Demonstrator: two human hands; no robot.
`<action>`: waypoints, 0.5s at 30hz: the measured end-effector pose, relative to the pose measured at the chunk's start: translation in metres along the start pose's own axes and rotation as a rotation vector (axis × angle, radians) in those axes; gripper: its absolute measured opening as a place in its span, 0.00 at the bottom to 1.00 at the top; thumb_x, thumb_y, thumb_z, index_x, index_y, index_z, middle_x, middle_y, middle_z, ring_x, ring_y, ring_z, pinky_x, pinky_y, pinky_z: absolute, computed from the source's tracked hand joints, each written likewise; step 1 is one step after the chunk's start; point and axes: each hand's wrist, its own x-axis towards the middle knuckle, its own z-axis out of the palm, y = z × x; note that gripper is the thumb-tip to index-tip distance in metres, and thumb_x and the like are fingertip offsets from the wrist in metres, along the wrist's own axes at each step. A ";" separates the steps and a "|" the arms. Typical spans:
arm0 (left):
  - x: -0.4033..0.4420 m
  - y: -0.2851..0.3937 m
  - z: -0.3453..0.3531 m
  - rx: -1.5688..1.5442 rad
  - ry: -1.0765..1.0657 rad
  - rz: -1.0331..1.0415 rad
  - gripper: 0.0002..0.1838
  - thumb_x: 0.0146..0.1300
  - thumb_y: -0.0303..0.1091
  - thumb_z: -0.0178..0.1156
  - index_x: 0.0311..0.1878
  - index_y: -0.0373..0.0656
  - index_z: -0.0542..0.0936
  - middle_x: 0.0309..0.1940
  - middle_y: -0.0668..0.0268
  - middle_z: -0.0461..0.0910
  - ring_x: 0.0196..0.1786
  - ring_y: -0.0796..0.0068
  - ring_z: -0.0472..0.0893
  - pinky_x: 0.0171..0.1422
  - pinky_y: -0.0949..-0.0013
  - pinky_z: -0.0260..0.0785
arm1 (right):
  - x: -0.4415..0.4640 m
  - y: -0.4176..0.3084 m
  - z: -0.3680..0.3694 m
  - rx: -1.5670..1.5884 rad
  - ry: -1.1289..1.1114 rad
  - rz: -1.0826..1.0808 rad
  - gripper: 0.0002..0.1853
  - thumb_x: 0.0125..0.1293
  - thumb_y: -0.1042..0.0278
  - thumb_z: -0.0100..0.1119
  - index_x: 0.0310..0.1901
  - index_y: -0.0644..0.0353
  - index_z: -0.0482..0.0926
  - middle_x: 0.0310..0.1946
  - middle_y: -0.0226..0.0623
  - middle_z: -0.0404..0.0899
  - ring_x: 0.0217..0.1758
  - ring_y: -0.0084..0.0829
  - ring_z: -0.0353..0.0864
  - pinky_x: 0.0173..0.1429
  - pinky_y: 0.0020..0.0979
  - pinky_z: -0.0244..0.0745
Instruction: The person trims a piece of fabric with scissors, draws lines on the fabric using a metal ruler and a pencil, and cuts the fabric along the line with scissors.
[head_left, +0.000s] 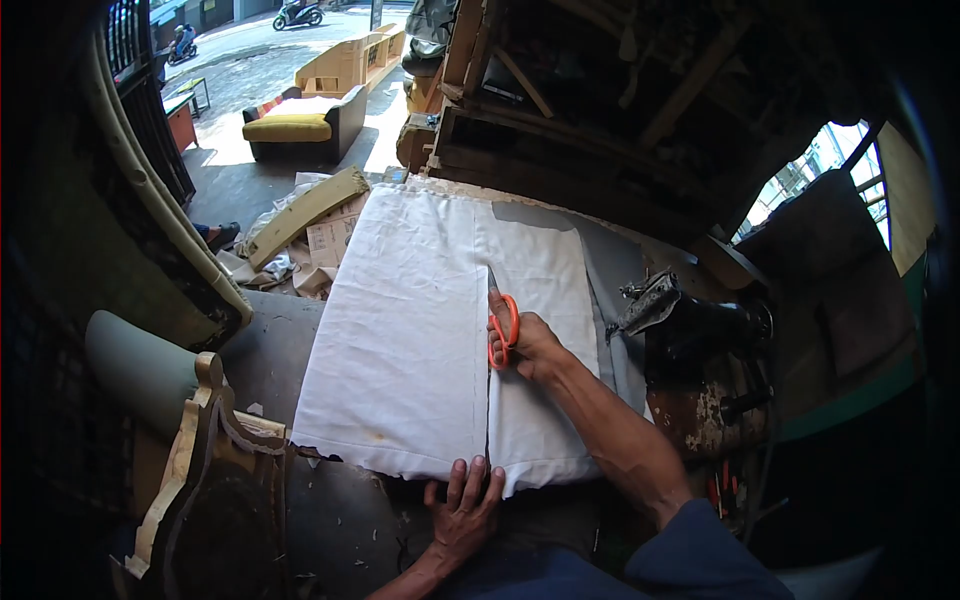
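A large white cloth [400, 330] lies spread out before me, with a long straight slit running up from its near edge. My right hand [532, 345] grips orange-handled scissors [513, 318], whose blades sit at the far end of the slit. Near the front edge, my left hand [466, 507] rests with fingers stretched over the cloth, beside where the slit begins. Grey material [612, 262] shows beneath the cloth on the right.
A black sewing machine [690, 315] stands to the right. Carved wooden furniture [205, 430] is at the left front. Beyond the cloth lie a foam strip [310, 212] and scraps; a yellow-cushioned seat [287, 127] stands outside.
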 end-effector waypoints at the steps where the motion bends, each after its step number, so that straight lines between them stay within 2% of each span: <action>1: 0.000 0.000 0.000 0.004 0.003 -0.005 0.28 0.62 0.40 0.64 0.68 0.61 0.77 0.75 0.65 0.69 0.80 0.62 0.63 0.67 0.44 0.52 | 0.001 -0.002 0.000 0.051 -0.015 0.018 0.36 0.60 0.23 0.67 0.29 0.55 0.72 0.21 0.27 0.69 0.19 0.21 0.68 0.24 0.26 0.74; 5: -0.002 0.000 0.001 -0.007 0.016 0.003 0.28 0.62 0.40 0.64 0.68 0.61 0.77 0.75 0.66 0.69 0.80 0.62 0.62 0.65 0.45 0.53 | 0.018 -0.018 -0.001 0.047 -0.020 0.059 0.35 0.59 0.24 0.68 0.29 0.54 0.71 0.21 0.26 0.68 0.19 0.20 0.67 0.23 0.27 0.73; 10: -0.002 0.001 0.001 -0.014 0.024 -0.010 0.28 0.62 0.39 0.64 0.67 0.62 0.78 0.74 0.66 0.70 0.80 0.61 0.62 0.65 0.46 0.53 | 0.027 -0.012 -0.001 0.016 -0.035 -0.024 0.35 0.60 0.24 0.67 0.29 0.55 0.72 0.21 0.26 0.69 0.20 0.20 0.69 0.26 0.28 0.75; 12: -0.002 0.001 0.002 -0.029 0.022 0.010 0.29 0.59 0.38 0.67 0.66 0.58 0.78 0.75 0.61 0.69 0.81 0.55 0.61 0.65 0.44 0.53 | 0.025 -0.030 -0.001 0.037 -0.030 0.030 0.35 0.61 0.24 0.66 0.29 0.55 0.71 0.21 0.26 0.69 0.20 0.20 0.69 0.26 0.28 0.75; 13: -0.001 0.001 0.002 -0.028 0.023 0.010 0.29 0.59 0.38 0.67 0.66 0.58 0.78 0.75 0.61 0.69 0.81 0.55 0.61 0.65 0.44 0.53 | 0.024 -0.038 0.000 0.064 -0.021 0.090 0.35 0.61 0.24 0.65 0.29 0.55 0.71 0.22 0.26 0.69 0.20 0.20 0.69 0.27 0.28 0.76; 15: -0.001 0.001 0.002 -0.039 0.041 0.015 0.28 0.59 0.38 0.67 0.65 0.58 0.78 0.74 0.61 0.69 0.80 0.55 0.61 0.64 0.44 0.54 | 0.037 -0.034 -0.002 0.047 -0.014 0.070 0.35 0.62 0.24 0.64 0.28 0.55 0.71 0.21 0.26 0.69 0.20 0.20 0.69 0.27 0.30 0.76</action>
